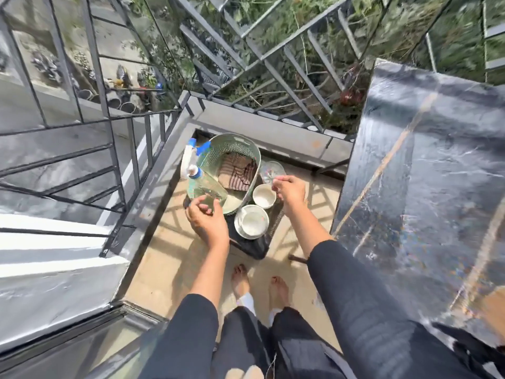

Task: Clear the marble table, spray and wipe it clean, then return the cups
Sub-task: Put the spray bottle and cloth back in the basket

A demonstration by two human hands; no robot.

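Observation:
My left hand [206, 221] grips the base of a clear spray bottle [203, 184] with a blue and white trigger head, held tilted over a pale green basket [240, 149]. My right hand [289, 191] pinches the rim of a clear glass [269, 170] beside the basket. A white cup [263, 198] and a white cup on a saucer [252, 221] stand on a low dark stool [258, 246]. The black marble table [426, 173] rises on the right, its top bare.
A striped cloth [237, 173] lies inside the basket. Black metal railings [273, 67] fence the balcony ahead and to the left. My bare feet [259, 285] stand on the tan floor tiles just behind the stool. A grey ledge [259, 127] runs along the railing base.

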